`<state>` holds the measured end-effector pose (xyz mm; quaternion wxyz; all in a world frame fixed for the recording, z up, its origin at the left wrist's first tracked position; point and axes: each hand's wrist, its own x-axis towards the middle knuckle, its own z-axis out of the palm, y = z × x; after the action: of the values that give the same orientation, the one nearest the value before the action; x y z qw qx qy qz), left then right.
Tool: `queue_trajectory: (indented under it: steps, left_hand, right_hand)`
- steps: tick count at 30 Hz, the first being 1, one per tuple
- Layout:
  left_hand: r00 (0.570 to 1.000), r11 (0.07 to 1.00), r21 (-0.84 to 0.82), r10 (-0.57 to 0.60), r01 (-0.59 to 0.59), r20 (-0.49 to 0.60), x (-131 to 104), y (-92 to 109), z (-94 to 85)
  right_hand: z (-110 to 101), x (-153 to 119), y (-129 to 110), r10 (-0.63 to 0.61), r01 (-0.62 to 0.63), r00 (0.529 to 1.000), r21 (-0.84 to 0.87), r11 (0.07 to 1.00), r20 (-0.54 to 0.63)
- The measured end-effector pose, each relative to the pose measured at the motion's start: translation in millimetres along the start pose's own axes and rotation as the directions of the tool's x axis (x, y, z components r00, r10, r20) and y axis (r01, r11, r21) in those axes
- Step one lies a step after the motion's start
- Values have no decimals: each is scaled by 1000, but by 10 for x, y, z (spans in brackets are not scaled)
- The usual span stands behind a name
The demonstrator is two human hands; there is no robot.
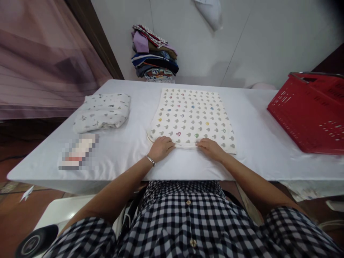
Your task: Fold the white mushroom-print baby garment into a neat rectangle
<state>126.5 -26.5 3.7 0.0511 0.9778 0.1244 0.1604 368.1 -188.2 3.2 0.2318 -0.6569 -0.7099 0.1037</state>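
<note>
A cream cloth (pixel 192 114) printed with small mushrooms lies folded flat in layers on the white-covered table. At its near edge, my left hand (pixel 162 147) has its fingers closed on the fabric, left of the middle. My right hand (pixel 210 147) pinches the same edge a little further right. Between the hands the layered hem runs nearly straight. The fabric under my fingertips is hidden.
Another folded white patterned cloth (pixel 104 111) sits at the table's left, with a pixelated object (pixel 79 152) nearer me. A red plastic basket (pixel 311 114) stands at the right. Behind the white tablecloth (pixel 249 143) is a stack of folded clothes (pixel 156 57).
</note>
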Motion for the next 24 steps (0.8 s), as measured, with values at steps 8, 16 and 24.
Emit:
queue_trajectory:
  steps: [8,16,24]
  left_hand:
    - [1000,999,-37,-17,17,3,-1,-26,36]
    - [998,999,-8,-46,46,-44,73,74,-90]
    - [997,995,96,-20,28,-77,105,62,-38]
  right_hand:
    - [-28,-49,-87,48,-48,999,15,999,22]
    - [-51,-73,-149,7,-14,995,-67,998,-100]
    - [-73,-12,-145,25,-31,999,-185,982,-34]
